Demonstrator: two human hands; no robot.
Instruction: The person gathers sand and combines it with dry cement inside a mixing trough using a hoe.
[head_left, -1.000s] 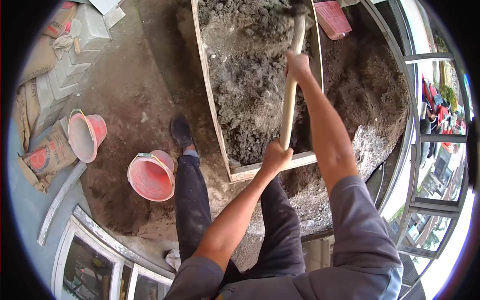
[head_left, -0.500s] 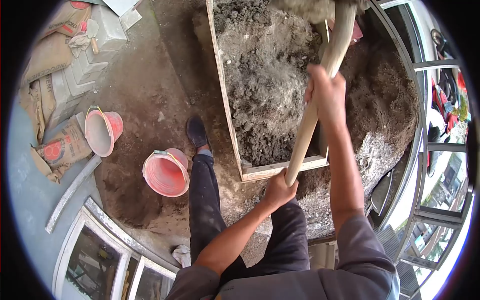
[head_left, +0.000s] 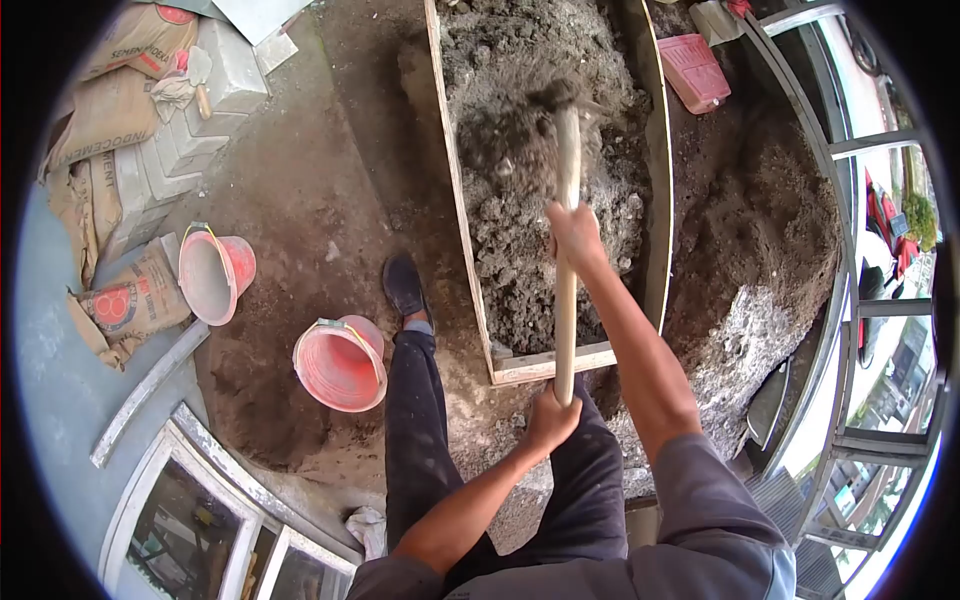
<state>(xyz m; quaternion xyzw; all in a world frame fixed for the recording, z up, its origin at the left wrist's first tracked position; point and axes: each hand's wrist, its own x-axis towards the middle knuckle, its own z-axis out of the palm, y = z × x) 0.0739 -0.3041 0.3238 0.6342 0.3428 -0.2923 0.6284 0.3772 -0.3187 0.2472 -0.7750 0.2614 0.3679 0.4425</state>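
Both my hands grip the pale wooden handle of a hoe [head_left: 567,320]. My left hand [head_left: 552,420] is wrapped round the handle's near end, close to my thigh. Farther up the shaft, my right hand [head_left: 577,238] is closed round it. The hoe's dark head is blurred and partly sunk in a grey, lumpy mortar mix [head_left: 520,270]. A long wooden mixing box [head_left: 553,368] with plank sides holds this mix. The near end of the box lies just ahead of my legs.
Left of my leg stand a pink bucket [head_left: 340,364] and another bucket [head_left: 232,270]. Cement bags [head_left: 125,105] and grey blocks [head_left: 225,70] are stacked along the left wall. A sand heap [head_left: 750,220] and a red plastic container [head_left: 693,75] lie right of the box.
The hoe's head has come down from a raised position at the upper right into the mix. Both hands have moved lower and my right hand leftward, still holding the handle.
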